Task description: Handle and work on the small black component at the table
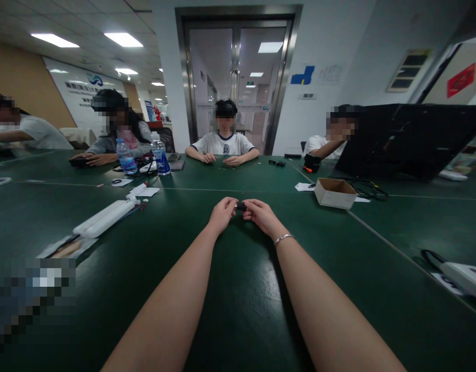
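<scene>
Between my two hands is a small black object (241, 206) with what looks like a shiny, metallic left end; it is too small and too covered by fingers to tell its kind. My left hand (222, 214) pinches the left end between thumb and fingers. From the other side, my right hand (262, 214) grips the dark right end, its fingers curled together. A silver bracelet (283, 238) circles my right wrist. Both hands are low over the green table (238, 268), near its middle seam.
A white power strip (104, 218) lies to the left. Two water bottles (160, 155) stand beyond it, beside cables. An open cardboard box (334, 194) sits at the right, before a large black panel (408, 139). A person (225, 142) opposite rests both hands on the table; others sit on either side.
</scene>
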The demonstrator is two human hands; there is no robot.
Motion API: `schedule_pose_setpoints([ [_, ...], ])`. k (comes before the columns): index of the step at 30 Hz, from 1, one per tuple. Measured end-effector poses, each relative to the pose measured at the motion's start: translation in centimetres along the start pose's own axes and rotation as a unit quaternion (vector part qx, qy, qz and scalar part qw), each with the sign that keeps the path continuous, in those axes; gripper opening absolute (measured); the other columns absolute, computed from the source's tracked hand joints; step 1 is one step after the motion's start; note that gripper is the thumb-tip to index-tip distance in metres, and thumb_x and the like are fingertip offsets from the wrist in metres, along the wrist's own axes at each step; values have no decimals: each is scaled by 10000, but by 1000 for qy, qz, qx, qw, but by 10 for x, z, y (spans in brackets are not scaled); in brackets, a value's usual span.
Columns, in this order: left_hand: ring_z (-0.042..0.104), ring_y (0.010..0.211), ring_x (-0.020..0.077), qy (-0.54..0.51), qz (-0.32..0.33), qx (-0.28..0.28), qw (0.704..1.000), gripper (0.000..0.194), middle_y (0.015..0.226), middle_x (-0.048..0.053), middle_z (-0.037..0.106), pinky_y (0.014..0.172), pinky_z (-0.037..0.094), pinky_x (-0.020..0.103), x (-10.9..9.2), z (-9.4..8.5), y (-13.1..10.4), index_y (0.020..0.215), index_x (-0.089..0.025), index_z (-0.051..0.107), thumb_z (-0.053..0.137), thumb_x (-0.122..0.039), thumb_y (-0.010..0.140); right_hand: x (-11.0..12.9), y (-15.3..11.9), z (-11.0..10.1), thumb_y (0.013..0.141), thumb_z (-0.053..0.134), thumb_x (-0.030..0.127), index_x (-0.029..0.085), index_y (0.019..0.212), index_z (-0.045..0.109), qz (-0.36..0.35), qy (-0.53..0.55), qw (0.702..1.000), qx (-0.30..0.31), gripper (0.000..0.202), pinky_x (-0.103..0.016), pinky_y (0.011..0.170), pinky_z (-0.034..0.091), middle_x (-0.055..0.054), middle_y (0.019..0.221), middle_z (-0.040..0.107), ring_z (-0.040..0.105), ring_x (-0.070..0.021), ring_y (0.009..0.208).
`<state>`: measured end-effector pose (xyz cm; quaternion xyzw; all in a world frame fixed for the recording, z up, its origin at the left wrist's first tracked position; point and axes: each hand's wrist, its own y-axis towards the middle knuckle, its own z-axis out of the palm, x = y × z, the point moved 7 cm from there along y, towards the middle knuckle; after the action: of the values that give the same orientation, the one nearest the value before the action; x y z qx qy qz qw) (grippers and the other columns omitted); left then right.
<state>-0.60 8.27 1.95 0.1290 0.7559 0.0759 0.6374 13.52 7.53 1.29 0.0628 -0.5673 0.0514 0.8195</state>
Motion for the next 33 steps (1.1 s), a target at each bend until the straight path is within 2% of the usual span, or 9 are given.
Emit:
schedule_pose_setpoints([
  [3,524,642,120,18,13,-11,1000,243,705,-2,572,597,395,220,-1,-1,0,1034,-179,631,532,-238,820,0,-1,-1,690,839,249,131,823,674,-2,-3,1000,-9,242,-210,525,527,-17,651,616,589,-111,563],
  [7,493,594,116,5,-17,-13,1000,251,680,-10,547,561,372,219,3,-2,1,1054,-176,611,481,-254,854,1,-1,0,689,839,256,126,814,665,-3,-1,1000,-11,250,-207,514,520,-26,651,619,587,-112,557],
  [11,492,604,113,-1,-14,-16,1000,256,713,-7,557,565,375,215,1,-2,0,1039,-177,616,479,-192,823,2,-2,1,690,838,258,125,812,660,-4,3,1000,-12,254,-198,503,510,-20,638,611,573,-103,538],
  [16,488,605,117,-5,-24,-20,999,240,710,-6,544,557,376,218,-3,-3,-2,1026,-173,617,484,-207,829,2,-2,1,701,834,265,122,819,654,-1,2,1000,-14,258,-198,507,510,-27,639,614,576,-106,543],
  [19,497,616,111,-3,-22,-30,999,248,781,3,575,566,386,219,-6,-4,-3,1045,-177,606,526,-205,812,2,-2,1,698,837,266,125,812,648,-2,5,1000,-13,262,-197,507,511,-26,642,615,578,-106,547],
  [22,499,600,113,-17,-30,-27,999,237,738,1,566,565,394,222,-5,-4,-3,1049,-169,600,503,-229,841,2,-1,2,711,827,257,129,806,645,0,3,1000,-16,242,-194,504,512,-17,625,609,573,-102,539],
  [27,500,598,107,-19,-8,-17,1000,242,715,-8,558,575,400,217,-7,-3,-4,1042,-166,608,549,-208,811,2,-2,1,761,779,228,126,813,641,0,1,1000,-18,179,-183,496,508,-19,630,608,573,-96,533],
  [30,494,574,107,-32,0,4,999,223,652,-17,530,546,382,212,-8,0,-4,1025,-155,606,513,-215,832,4,-4,3,763,748,155,134,883,645,-4,-14,1000,0,159,-179,520,525,-10,676,615,591,-88,537],
  [33,482,545,104,-43,5,9,999,208,608,-31,504,520,359,207,-8,1,-4,1010,-156,598,506,-228,837,8,-6,7,743,732,100,174,1026,610,-7,-22,999,31,317,-193,551,553,3,776,627,633,-96,568],
])
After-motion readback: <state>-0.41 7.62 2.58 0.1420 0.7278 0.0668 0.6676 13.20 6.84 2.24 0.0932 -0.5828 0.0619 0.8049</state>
